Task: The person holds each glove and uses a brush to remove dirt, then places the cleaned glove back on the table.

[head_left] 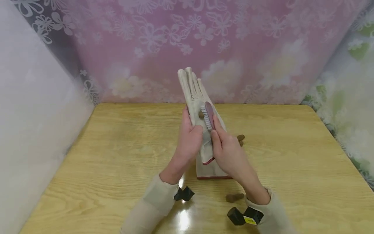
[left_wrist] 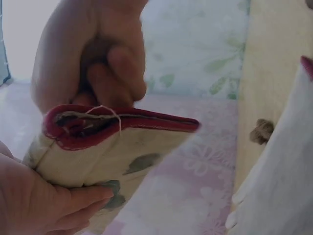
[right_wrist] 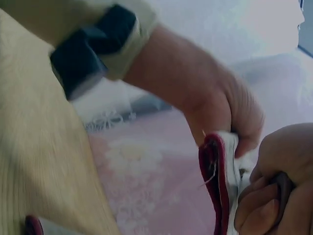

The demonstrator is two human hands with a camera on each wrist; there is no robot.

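A whitish work glove (head_left: 191,97) with a red hem is held up over the table, fingers pointing away. My left hand (head_left: 189,139) grips it along its left side, thumb on the upper face. My right hand (head_left: 230,152) holds a small brush (head_left: 209,113) with a purplish back, its white bristles against the glove's palm. A small brown lump (head_left: 201,114) shows beside the bristles. In the left wrist view, the glove's red-edged cuff (left_wrist: 78,142) gapes a little, with a loose thread. Grey-green stains mark the cloth. The right fingers partly hide the brush in the right wrist view.
Beneath the raised glove, a second red-hemmed glove (head_left: 211,170) lies on the wooden table (head_left: 131,146). Brown finger-like pieces (head_left: 241,139) show to its right, and another brown piece (head_left: 234,197) lies nearer me. A floral curtain (head_left: 190,42) stands behind the table.
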